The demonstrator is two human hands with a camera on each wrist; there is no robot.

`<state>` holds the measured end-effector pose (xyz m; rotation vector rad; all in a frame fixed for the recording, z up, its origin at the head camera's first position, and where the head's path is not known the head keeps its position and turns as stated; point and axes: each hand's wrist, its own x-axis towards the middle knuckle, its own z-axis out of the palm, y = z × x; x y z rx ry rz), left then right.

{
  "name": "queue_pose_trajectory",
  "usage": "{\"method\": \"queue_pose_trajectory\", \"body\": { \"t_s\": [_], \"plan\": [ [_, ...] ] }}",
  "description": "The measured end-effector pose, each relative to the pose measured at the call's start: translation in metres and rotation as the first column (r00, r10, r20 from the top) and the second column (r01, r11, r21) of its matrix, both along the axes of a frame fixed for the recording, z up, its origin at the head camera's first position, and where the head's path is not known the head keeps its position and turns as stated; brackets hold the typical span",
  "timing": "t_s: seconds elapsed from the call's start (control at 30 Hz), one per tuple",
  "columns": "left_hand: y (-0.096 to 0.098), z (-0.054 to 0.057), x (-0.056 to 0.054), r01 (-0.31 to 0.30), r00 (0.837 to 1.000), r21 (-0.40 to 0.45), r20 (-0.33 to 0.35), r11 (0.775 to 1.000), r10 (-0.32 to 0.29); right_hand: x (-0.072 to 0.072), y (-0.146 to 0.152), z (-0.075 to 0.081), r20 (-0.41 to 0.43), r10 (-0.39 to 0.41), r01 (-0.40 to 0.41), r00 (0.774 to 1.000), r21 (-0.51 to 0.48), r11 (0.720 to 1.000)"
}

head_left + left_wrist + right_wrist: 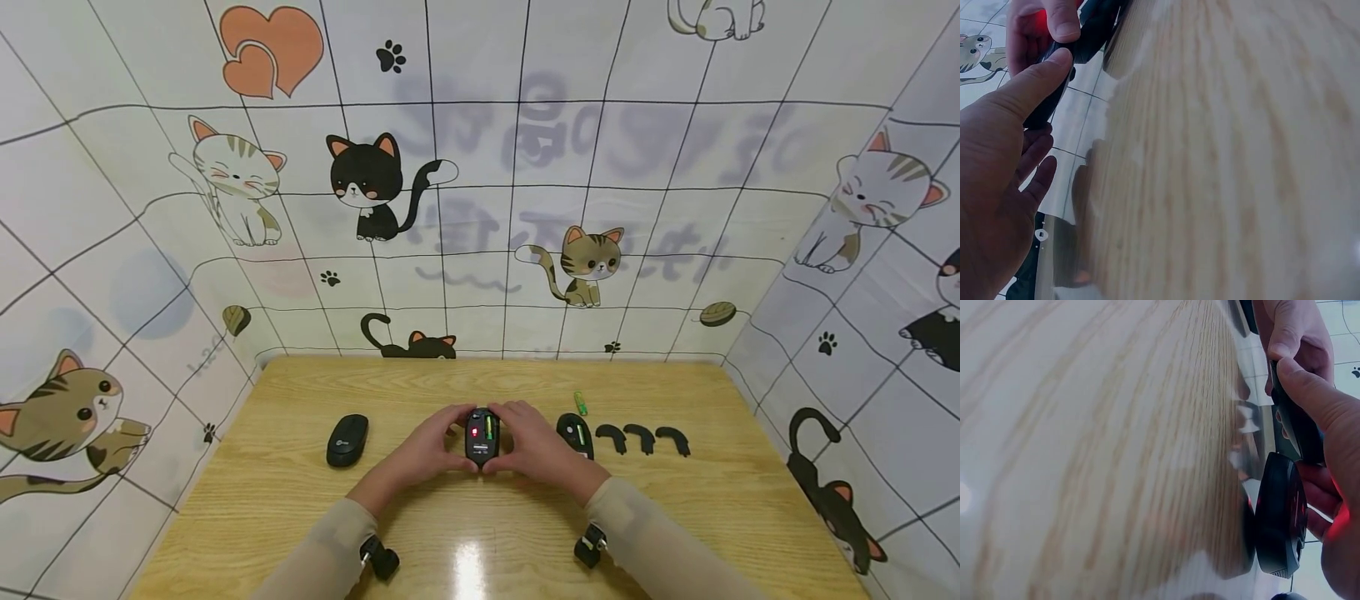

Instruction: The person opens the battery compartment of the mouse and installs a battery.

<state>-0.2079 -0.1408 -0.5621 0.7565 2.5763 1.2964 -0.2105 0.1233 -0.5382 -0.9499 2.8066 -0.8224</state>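
Observation:
Between both hands, a black computer mouse (482, 447) is held bottom side up. Its red light glows, and a green battery (490, 427) shows in its uncovered slot. My left hand (426, 447) grips the mouse's left edge, and my right hand (538, 448) grips the right edge. In the right wrist view the held mouse (1300, 422) is raised off the tabletop, thumbs close together at its near end. Just beside the right hand lies another black mouse (574, 432), also bottom up with a battery in it.
A third black mouse (347, 440) sits upright on the left of the wooden table (300, 517). Three curved black covers (639, 437) lie in a row at the right. A loose green battery (581, 404) lies behind the second mouse. Cat-print cloth (480, 217) encloses the back and sides.

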Motion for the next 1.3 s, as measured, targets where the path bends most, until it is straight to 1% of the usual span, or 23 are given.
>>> {"method": "queue_pose_trajectory", "body": {
  "t_s": [0.17, 0.53, 0.67, 0.9, 1.07, 1.13, 1.3],
  "plan": [
    [-0.0005, 0.0002, -0.0008, -0.007, 1.0, -0.029, 0.011, 1.0, 0.007, -0.0024, -0.002, -0.0034, -0.042, 0.013, -0.012, 0.999, 0.024, 1.0],
    [0.0009, -0.0009, -0.0043, -0.005, 1.0, -0.083, 0.005, 0.997, 0.005, -0.0042, -0.0039, -0.0024, -0.066, 0.026, -0.021, 0.998, 0.08, 0.997],
    [0.0015, -0.0004, -0.0049, 0.007, 1.0, -0.09, -0.007, 0.996, -0.007, -0.0047, -0.0037, -0.0024, -0.07, 0.027, -0.021, 0.997, 0.095, 0.995],
    [0.0017, -0.0026, -0.0068, 0.018, 0.999, -0.12, -0.044, 0.993, -0.024, -0.0056, -0.0034, -0.005, -0.087, 0.041, -0.034, 0.995, 0.087, 0.996],
    [0.0009, -0.001, -0.0066, 0.018, 0.998, -0.137, -0.05, 0.99, -0.025, -0.0059, -0.0031, -0.0073, -0.09, 0.041, -0.032, 0.995, 0.098, 0.995],
    [0.001, -0.0007, -0.007, 0.021, 0.999, -0.142, -0.047, 0.99, -0.028, -0.0056, -0.0031, -0.0075, -0.078, 0.032, -0.024, 0.996, 0.103, 0.994],
    [0.0007, -0.0034, -0.0093, 0.027, 0.999, -0.16, -0.037, 0.987, -0.033, -0.0043, -0.0028, -0.0076, -0.053, 0.017, -0.011, 0.998, 0.103, 0.995]
  ]
}}
